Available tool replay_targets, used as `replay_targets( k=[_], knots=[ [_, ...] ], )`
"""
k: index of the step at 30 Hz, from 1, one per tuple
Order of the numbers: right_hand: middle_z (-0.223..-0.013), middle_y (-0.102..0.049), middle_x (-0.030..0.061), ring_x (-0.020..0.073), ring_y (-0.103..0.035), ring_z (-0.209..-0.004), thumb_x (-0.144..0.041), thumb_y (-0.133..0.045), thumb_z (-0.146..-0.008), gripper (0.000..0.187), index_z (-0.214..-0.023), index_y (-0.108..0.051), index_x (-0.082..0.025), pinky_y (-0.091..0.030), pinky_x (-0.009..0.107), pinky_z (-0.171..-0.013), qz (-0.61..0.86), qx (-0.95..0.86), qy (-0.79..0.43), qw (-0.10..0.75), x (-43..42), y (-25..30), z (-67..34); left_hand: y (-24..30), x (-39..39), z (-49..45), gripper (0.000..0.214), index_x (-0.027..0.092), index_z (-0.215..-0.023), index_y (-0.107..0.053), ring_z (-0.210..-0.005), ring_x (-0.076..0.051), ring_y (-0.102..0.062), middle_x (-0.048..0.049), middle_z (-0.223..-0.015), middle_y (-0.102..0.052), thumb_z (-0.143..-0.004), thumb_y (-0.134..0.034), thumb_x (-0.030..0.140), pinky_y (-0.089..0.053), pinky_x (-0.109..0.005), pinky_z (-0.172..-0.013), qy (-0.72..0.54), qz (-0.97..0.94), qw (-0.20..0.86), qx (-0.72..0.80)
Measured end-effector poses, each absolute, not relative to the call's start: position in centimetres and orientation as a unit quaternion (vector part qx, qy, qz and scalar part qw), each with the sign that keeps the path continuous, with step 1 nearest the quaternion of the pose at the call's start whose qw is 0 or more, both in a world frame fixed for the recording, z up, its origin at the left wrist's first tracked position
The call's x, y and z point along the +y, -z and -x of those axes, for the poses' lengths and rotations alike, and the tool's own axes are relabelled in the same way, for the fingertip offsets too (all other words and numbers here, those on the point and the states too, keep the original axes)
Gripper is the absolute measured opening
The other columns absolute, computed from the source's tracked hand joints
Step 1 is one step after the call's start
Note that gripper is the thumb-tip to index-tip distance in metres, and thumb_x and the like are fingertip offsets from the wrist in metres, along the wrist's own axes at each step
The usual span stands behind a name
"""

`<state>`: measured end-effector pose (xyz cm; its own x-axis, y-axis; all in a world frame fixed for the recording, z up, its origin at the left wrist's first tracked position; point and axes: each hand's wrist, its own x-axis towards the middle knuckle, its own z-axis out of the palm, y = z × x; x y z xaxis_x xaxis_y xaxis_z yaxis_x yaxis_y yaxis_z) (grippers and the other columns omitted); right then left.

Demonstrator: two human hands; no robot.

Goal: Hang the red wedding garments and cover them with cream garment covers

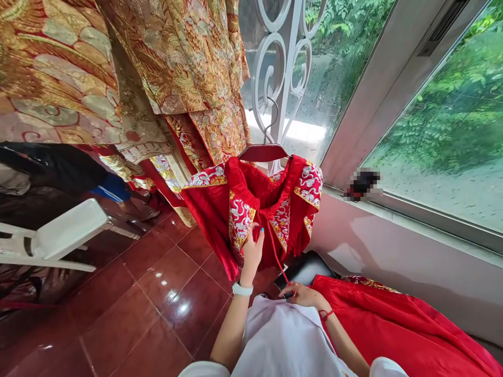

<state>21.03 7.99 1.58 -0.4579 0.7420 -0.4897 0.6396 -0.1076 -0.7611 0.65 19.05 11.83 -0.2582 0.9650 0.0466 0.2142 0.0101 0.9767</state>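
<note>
A red embroidered jacket point(251, 204) hangs on a dark red hanger point(264, 152) hooked to the white window grille point(281, 63). My left hand point(252, 247), with a white watch at the wrist, is raised to the jacket's front opening, fingers closed on the red fabric near the silver and gold trim. My right hand point(301, 294) sits low, close to my white top, pinching a thin red cord point(277, 256) that runs up to the jacket's front.
Gold brocade garments point(129, 68) hang at the upper left. A white stool or chair point(58, 235) stands at left on glossy red floor tiles point(149, 303). More red cloth point(396, 324) lies at lower right beside a black seat point(310, 267). Windows point(444, 125) run along the right.
</note>
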Motion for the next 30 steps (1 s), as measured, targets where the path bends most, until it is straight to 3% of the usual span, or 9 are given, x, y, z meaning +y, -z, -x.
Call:
replay_targets(
  k=[4,8,12,15,21,25,30],
  knots=[
    [-0.121,-0.071,0.0101,0.0245,-0.065,-0.114,-0.011,-0.051,-0.076,0.046,-0.115,-0.073,-0.019,-0.047,0.04,-0.105,0.54,-0.67,-0.495,0.126,10.7,-3.4,-21.4,-11.4,19.6,-1.0,0.023,0.024,-0.09,-0.059,-0.092,-0.022,-0.067,-0.0053,-0.095,-0.068,-0.088,-0.059,0.047,-0.052,-0.033,-0.081,-0.527,-0.455,0.508,0.507],
    [-0.118,-0.071,0.0098,0.0213,-0.068,-0.102,-0.019,-0.051,-0.083,0.038,-0.117,-0.069,-0.02,-0.053,0.039,-0.097,0.527,-0.659,-0.486,0.228,14.0,-5.9,-21.8,-10.6,19.9,0.0,0.036,0.021,-0.09,-0.054,-0.063,-0.014,-0.06,0.0004,-0.075,-0.062,-0.08,-0.068,0.054,-0.051,-0.028,-0.066,-0.531,-0.349,0.637,0.436],
    [-0.125,-0.069,0.0097,0.0222,-0.066,-0.109,-0.034,-0.053,-0.091,0.036,-0.123,-0.065,-0.02,-0.052,0.041,-0.099,0.503,-0.646,-0.48,0.314,17.6,-9.5,-20.9,-9.5,19.6,1.2,0.046,0.019,-0.101,-0.059,-0.054,-0.009,-0.049,0.0044,-0.067,-0.057,-0.077,-0.073,0.056,-0.044,-0.022,-0.055,-0.526,-0.383,0.619,0.44],
    [-0.13,-0.066,0.0109,0.0235,-0.062,-0.118,-0.043,-0.053,-0.094,0.04,-0.124,-0.064,-0.019,-0.048,0.042,-0.106,0.468,-0.647,-0.476,0.368,20.2,-11.9,-18.5,-7.6,18.2,0.6,0.044,0.019,-0.083,-0.058,-0.05,-0.009,-0.045,0.005,-0.058,-0.051,-0.077,-0.07,0.061,-0.039,-0.022,-0.05,-0.492,-0.417,0.6,0.474],
    [-0.121,-0.07,0.0112,0.0243,-0.064,-0.114,-0.054,-0.052,-0.095,0.044,-0.115,-0.068,-0.018,-0.047,0.042,-0.108,0.372,-0.673,-0.526,0.362,22.1,-14.0,-14.6,-2.9,14.5,-1.3,0.055,0.02,-0.078,-0.054,-0.042,-0.007,-0.036,0.0084,-0.052,-0.043,-0.073,-0.063,0.075,-0.03,-0.021,-0.04,-0.484,-0.375,0.588,0.529],
    [-0.118,-0.072,0.0095,0.0238,-0.064,-0.115,-0.063,-0.048,-0.095,0.053,-0.119,-0.067,-0.02,-0.044,0.042,-0.111,0.331,-0.667,-0.569,0.348,21.6,-14.6,-14.6,-2.1,14.0,-0.4,0.057,0.02,-0.075,-0.053,-0.046,-0.008,-0.042,0.0065,-0.053,-0.048,-0.071,-0.066,0.075,-0.035,-0.022,-0.045,-0.493,-0.368,0.587,0.527],
    [-0.112,-0.073,0.0084,0.0251,-0.067,-0.105,-0.074,-0.052,-0.088,0.06,-0.109,-0.071,-0.021,-0.048,0.044,-0.106,0.365,-0.629,-0.559,0.397,22.2,-15.2,-14.9,-1.8,14.8,0.3,0.064,0.022,-0.074,-0.05,-0.048,-0.011,-0.048,0.0054,-0.051,-0.051,-0.063,-0.067,0.082,-0.043,-0.027,-0.053,-0.489,-0.351,0.617,0.507]
  ],
)
